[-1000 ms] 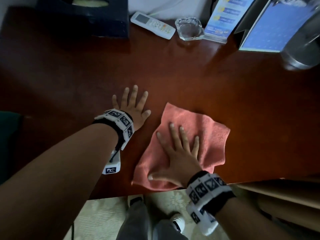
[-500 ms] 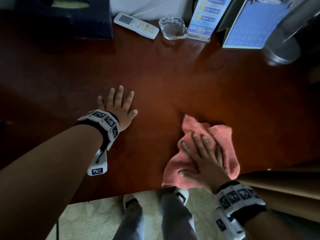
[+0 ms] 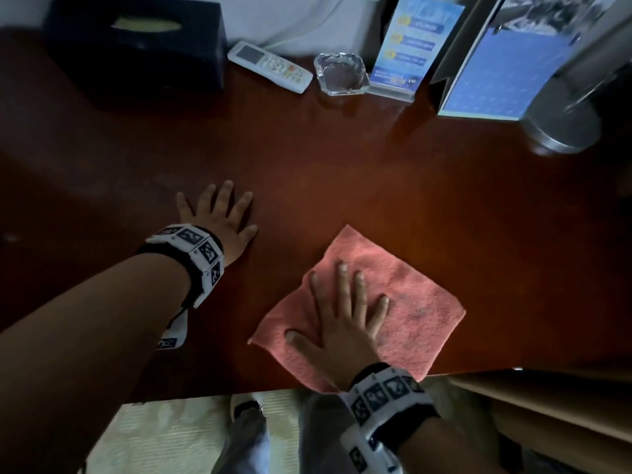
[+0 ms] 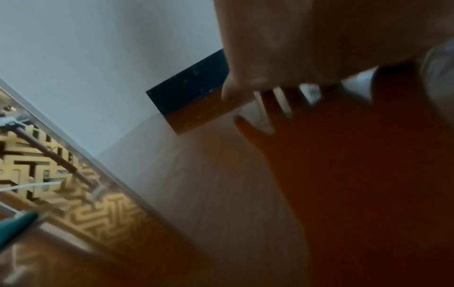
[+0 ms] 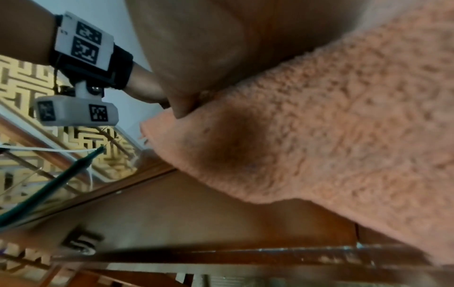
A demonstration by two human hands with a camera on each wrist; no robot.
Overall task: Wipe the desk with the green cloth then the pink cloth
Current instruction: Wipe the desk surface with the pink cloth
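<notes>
Nearest the viewer, at the front edge of a dark reddish-brown polished wooden desk (image 3: 342, 159), the person's right hand (image 3: 342, 323) lies flat, palm down, on a square pink terry cloth (image 3: 410, 295). Its fingers are straight and spread, pressing the cloth to the wood rather than gripping it. The cloth is opened out almost fully, and its near corner reaches the desk's front lip. The right wrist view shows the cloth's fuzzy pile close up under the palm.

To the left and a little farther in, the left hand (image 3: 219, 217) rests flat on bare wood with fingers splayed, holding nothing, apparently as a brace.

No green cloth shows clearly in any view, so this looks like the second step, the pink-cloth wipe. The next move probably calls for steady downward pressure while sliding the cloth toward the unwiped middle and far areas.

Along the far edge, well apart from the cloth, stand a dark tissue box (image 3: 136, 46), a white remote control (image 3: 270, 66), a clear glass ashtray (image 3: 342, 75), a blue printed card in a clear stand (image 3: 407, 46) and a round metal base (image 3: 561, 124).
</notes>
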